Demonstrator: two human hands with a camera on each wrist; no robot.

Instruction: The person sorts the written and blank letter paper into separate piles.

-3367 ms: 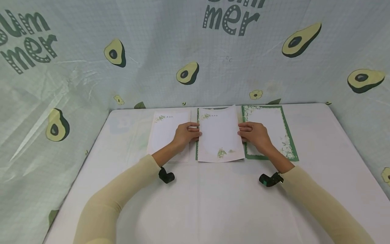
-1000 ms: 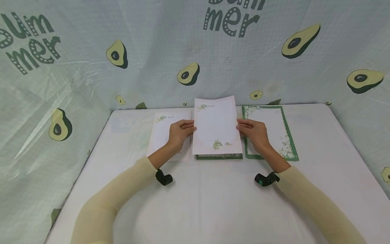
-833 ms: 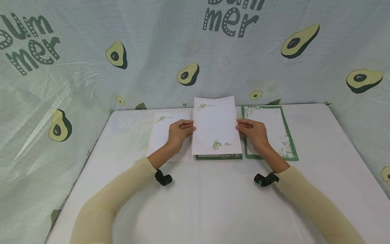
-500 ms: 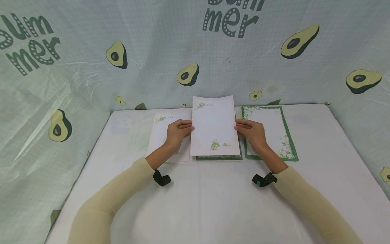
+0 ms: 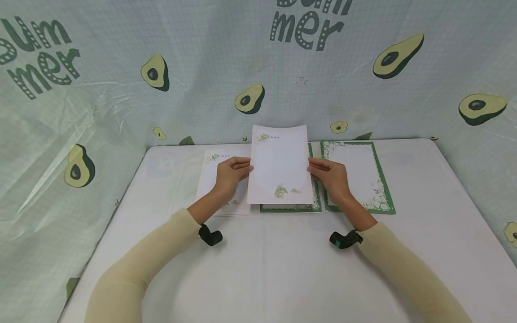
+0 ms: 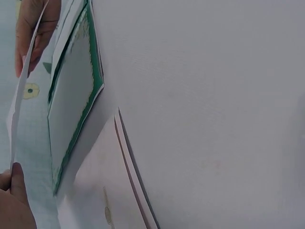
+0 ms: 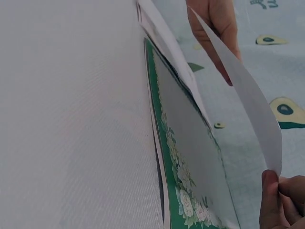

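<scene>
A sheet of pale pink paper (image 5: 280,166) with small printed green leaves is held up between both hands. My left hand (image 5: 229,177) pinches its left edge; my right hand (image 5: 332,178) pinches the right edge. Both wrist views show the sheet raised clear of the stacks, slightly bowed. Below it lies a green-bordered sheet (image 5: 291,208), mostly covered in the head view. To the left is a stack of pale pink sheets (image 5: 210,179) with the same leaf print, partly behind my left hand. The right-hand green-bordered stack (image 5: 359,166) is partly behind my right hand.
The three paper piles lie in a row near the far edge of the white table (image 5: 266,269). Behind it hangs a pale curtain (image 5: 194,89) printed with avocados. Black wrist cameras (image 5: 211,235) are strapped on both wrists.
Both hands lift the pink sheet off the middle pile, then carry it left toward the pink stack. More of the green-bordered sheet's right side now shows.
</scene>
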